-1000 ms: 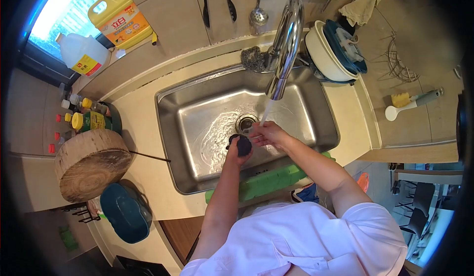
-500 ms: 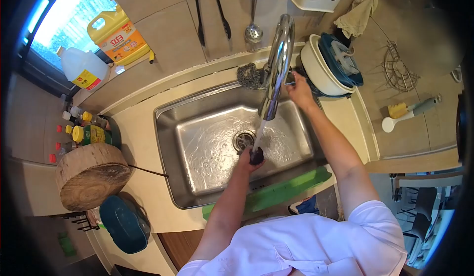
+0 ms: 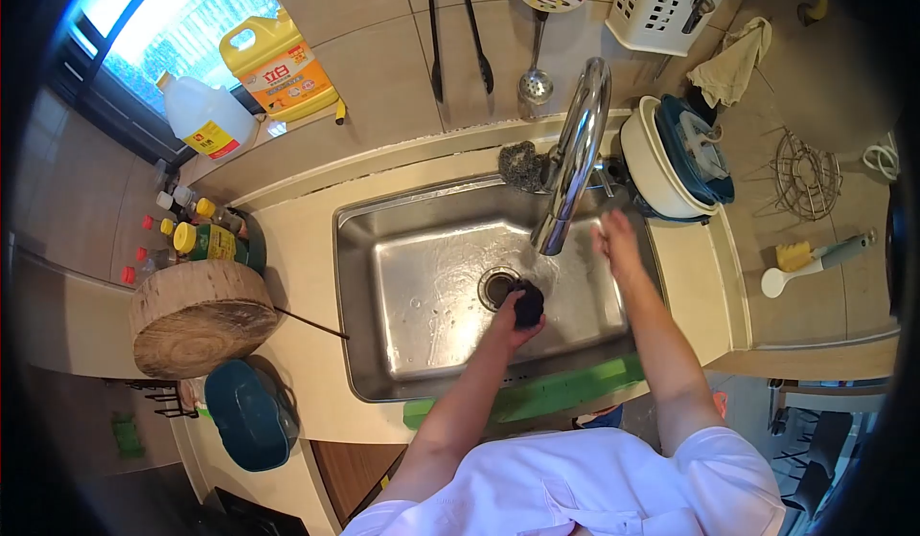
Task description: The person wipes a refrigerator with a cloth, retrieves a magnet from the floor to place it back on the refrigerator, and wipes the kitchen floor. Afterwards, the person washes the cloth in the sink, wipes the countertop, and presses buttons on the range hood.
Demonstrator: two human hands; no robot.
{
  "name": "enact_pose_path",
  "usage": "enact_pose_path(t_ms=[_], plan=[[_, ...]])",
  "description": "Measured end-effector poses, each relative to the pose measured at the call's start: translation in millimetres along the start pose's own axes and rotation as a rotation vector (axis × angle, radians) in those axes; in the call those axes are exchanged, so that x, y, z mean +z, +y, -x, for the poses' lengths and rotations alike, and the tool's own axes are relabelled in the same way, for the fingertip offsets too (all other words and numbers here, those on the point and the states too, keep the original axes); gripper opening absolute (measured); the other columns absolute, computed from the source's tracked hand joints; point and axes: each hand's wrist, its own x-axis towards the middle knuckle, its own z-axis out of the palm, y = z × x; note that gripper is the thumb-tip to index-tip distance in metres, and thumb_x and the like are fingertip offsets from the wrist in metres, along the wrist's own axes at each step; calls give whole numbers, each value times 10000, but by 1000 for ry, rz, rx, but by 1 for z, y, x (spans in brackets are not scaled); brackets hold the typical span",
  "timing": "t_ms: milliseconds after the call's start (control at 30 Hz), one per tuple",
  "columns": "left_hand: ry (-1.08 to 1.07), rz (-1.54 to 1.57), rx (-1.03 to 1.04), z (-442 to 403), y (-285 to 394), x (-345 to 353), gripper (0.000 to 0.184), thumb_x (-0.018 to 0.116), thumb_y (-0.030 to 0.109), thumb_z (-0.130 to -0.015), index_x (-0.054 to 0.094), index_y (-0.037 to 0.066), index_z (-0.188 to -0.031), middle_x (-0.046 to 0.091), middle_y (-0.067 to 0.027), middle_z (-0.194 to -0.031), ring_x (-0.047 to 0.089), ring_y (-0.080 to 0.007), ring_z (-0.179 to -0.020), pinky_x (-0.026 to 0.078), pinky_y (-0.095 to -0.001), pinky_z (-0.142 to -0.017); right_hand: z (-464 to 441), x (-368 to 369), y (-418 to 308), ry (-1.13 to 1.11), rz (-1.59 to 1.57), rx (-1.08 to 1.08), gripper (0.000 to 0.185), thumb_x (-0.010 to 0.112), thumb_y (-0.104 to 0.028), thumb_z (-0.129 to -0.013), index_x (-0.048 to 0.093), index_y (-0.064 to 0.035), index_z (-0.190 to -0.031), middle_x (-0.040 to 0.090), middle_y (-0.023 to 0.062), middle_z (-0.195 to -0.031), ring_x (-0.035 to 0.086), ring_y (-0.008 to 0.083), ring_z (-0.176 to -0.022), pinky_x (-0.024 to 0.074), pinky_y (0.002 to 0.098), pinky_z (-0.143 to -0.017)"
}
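Observation:
My left hand [image 3: 518,321] is wrapped round a small dark round object [image 3: 528,306], held over the steel sink [image 3: 412,277] just beside the drain [image 3: 497,289]. My right hand [image 3: 618,239] is above the right side of the sink, to the right of the spout, with its fingers apart and nothing in them. The chrome faucet [image 3: 578,158] arches over the basin, and no stream shows below its spout. Its lever [image 3: 605,179] is behind my right hand, not touched by it. Wet patches lie on the sink floor.
A green strip [image 3: 565,392] lines the sink's front edge. Left of the sink are a thick wooden board [image 3: 201,318], bottles [image 3: 206,241] and a teal basin [image 3: 245,415]. Behind stands a steel scourer [image 3: 522,166]; white and teal basins [image 3: 661,158] lean at the back right.
My right hand went to the faucet's base and has come back toward me, open. The water stream has stopped. My left hand still holds the dark object, and the view has shifted.

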Motion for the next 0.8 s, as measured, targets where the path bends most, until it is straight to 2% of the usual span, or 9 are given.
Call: enact_pose_path(t_ms=[67,133,233,333,433,567,667,700,800], plan=[[-101,96,26,31,-7,22,349,589,349,-851,544,71,-1059,585,-107,-916,582,-239,-798,546,-345,-622,36,11,46,-71,130,356,659,578,-465,-866,305,-212,-1410,556,141,-1137,622,232,-845,540,387,-648],[-292,194,5,46,-11,30,387,586,359,-857,535,55,-1090,591,-113,-922,589,-239,-774,543,-315,-613,69,38,62,-280,-201,643,662,552,-553,-845,328,-265,-1397,535,164,-1180,613,277,-875,533,470,-725],[-437,103,-10,78,-12,41,455,589,384,-861,509,35,-1142,594,-118,-951,595,-227,-781,527,-277,-589,89,83,59,-500,-718,464,649,596,-563,-808,425,-214,-1329,571,155,-1133,617,255,-833,541,428,-720],[-402,-148,25,91,-5,31,445,627,366,-841,514,41,-1123,599,-103,-937,599,-212,-769,510,-269,-555,46,72,82,-815,-228,620,499,668,-444,-802,531,-147,-1178,613,109,-1021,618,223,-781,545,388,-707],[-248,-572,88,101,11,25,434,681,336,-797,520,60,-1090,607,-71,-880,599,-191,-729,492,-260,-538,91,126,20,-606,-80,368,381,753,-310,-726,580,-90,-984,614,74,-827,615,201,-714,531,333,-634],[91,-1220,313,114,26,37,378,748,263,-697,572,59,-963,626,-81,-812,625,-232,-697,518,-346,-605,73,152,38,-633,406,82,291,705,-124,-669,608,-59,-936,617,73,-811,607,195,-749,497,319,-662],[400,-1785,790,106,24,20,336,736,191,-650,590,45,-915,628,-157,-772,626,-339,-676,517,-435,-654,76,166,57,-499,759,-194,302,715,-116,-654,631,-88,-943,631,76,-847,607,195,-798,492,332,-711],[395,-1832,761,104,29,13,332,729,152,-630,593,23,-903,625,-230,-861,618,-399,-787,497,-479,-730,79,168,55,-509,814,-227,336,743,-138,-650,636,-119,-969,641,61,-889,607,192,-833,486,339,-767],[435,-1892,988,109,38,-6,463,727,115,-631,523,9,-1032,636,-205,-903,613,-368,-887,501,-447,-755,107,172,30,-740,498,-92,351,769,-137,-687,603,-90,-993,610,48,-909,583,172,-770,508,325,-692]])
